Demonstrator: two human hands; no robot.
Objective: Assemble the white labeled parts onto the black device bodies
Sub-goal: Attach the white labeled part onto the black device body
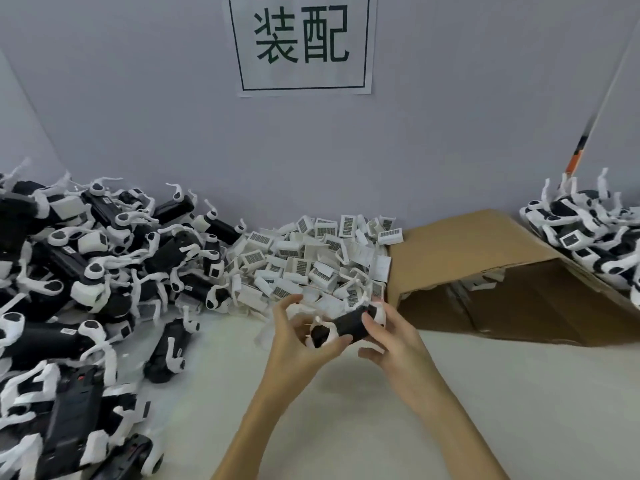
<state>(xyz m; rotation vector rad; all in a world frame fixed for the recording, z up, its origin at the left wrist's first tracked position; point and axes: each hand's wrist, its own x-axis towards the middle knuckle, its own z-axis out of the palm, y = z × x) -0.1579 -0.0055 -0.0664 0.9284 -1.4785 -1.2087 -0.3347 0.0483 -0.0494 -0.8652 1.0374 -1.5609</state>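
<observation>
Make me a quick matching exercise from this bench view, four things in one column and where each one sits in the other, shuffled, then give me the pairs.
Things:
1. cardboard box
2. pile of white labeled parts
3. black device body
4. paper sign

Places:
A. on the wall, top centre
B. held in both hands, left hand and right hand
C. lying on its side, right of the white pile
D. against the wall, middle of the table

Pairs: 1-C, 2-D, 3-B, 4-A

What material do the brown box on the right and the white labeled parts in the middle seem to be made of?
Brown box: corrugated cardboard, matte, judging by its torn edge and folded flap. White labeled parts: probably molded plastic, smooth, with printed barcode stickers.
</observation>
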